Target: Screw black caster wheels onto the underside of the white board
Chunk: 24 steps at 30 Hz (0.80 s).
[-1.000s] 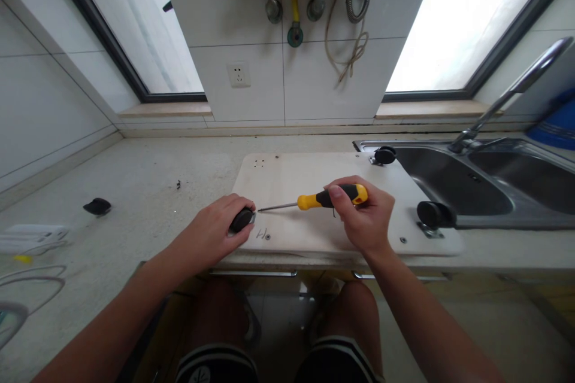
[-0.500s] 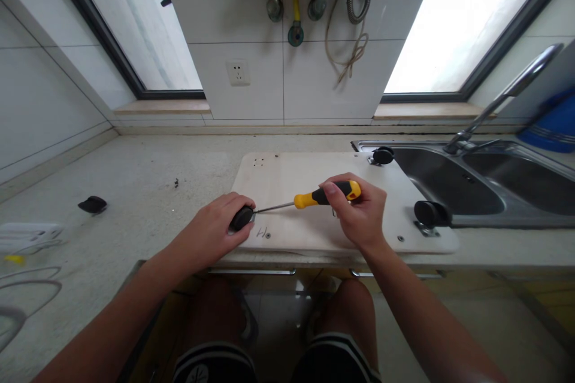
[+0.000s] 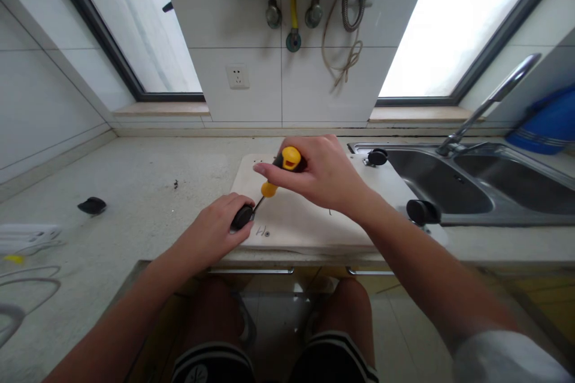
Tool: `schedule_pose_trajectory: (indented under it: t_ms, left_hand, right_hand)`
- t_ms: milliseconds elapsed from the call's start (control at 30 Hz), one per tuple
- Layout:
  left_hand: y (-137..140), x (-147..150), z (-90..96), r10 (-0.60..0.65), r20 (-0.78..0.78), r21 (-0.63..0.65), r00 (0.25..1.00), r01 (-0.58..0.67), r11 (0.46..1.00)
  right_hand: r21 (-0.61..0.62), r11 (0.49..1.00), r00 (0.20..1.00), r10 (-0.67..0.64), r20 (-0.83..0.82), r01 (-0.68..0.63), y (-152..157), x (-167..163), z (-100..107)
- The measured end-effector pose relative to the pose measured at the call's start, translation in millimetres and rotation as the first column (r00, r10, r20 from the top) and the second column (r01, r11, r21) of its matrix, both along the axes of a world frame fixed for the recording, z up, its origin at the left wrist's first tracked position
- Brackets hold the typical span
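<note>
My left hand (image 3: 223,219) is closed round a black caster wheel (image 3: 242,217) at the near left corner of a white board (image 3: 305,233). In my right hand (image 3: 317,173) is a yellow and black screwdriver (image 3: 269,189), tilted, its shaft running down to the caster's base. The tip is hidden beside the wheel. Two more casters sit on the board's right side, a far caster (image 3: 377,157) and a near caster (image 3: 423,212). Small holes at the far left corner are partly covered by my right hand.
A loose black caster (image 3: 92,206) lies on the pale counter (image 3: 144,173) to the left, near a white power strip (image 3: 27,236) with a grey cord. Right of the board is a double steel sink (image 3: 442,185) with a tall faucet (image 3: 489,105). A blue item (image 3: 545,122) stands behind it.
My right hand has moved left and up, swinging the screwdriver from nearly flat to a steeper tilt by the caster. My left hand stays on the wheel. The view has shifted slightly.
</note>
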State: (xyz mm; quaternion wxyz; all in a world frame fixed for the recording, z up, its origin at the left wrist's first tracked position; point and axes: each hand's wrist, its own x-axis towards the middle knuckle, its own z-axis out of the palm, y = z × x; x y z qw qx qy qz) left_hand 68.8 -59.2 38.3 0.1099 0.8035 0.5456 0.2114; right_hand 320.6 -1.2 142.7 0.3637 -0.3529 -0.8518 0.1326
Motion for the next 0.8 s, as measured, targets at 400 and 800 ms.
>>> schedule_pose_trajectory:
  t_ms: [400, 800]
  left_hand:
    - [-3.5, 2.4, -19.2, 0.107, 0.022, 0.069, 0.994, -0.108, 0.992]
    - [-6.5, -6.2, -45.8, 0.164, 0.087, 0.011, 0.983, -0.165, 0.986]
  right_hand:
    - [0.03, 0.962, 0.885, 0.237, 0.401, -0.272, 13.3, -31.3, 41.5]
    - [-0.012, 0.962, 0.79, 0.232, 0.568, -0.274, 18.5, -46.6, 38.7]
